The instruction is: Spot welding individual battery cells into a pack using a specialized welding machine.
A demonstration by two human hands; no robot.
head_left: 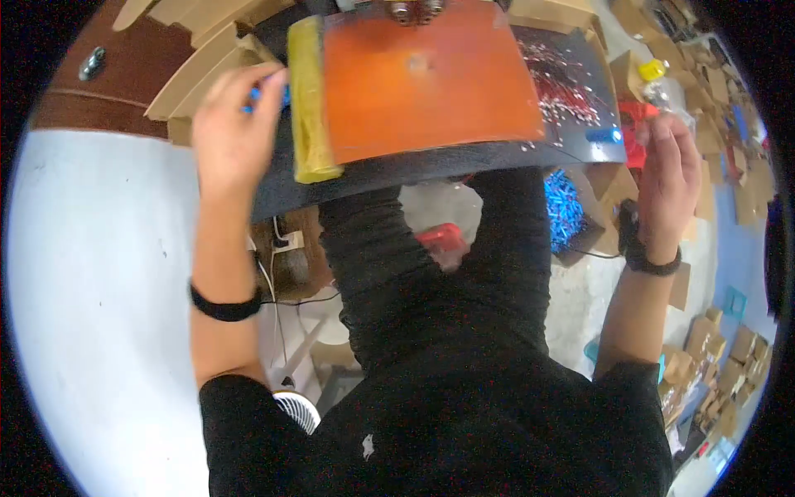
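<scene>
My left hand (232,128) is at the far left end of the dark table, its thumb and fingers curled around a small blue piece (255,98). Blur hides the piece's exact shape. More blue shows just right of the fingertips, against a yellow roll-like bundle (306,108). On the right, my right hand (671,170) hangs just past the table's edge, with fingers drawn together. Whatever they may pinch is hidden. A blue cylinder (604,135) lies near it on the table corner, apart from the fingers. Between the hands lies an orange mat (431,91).
Red and black wires with pale ends (567,87) are heaped right of the mat. Below the table's right side, a box holds many blue pieces (563,211). A red bag-like thing (636,132) is behind my right hand. Cardboard flaps (203,70) rise at left.
</scene>
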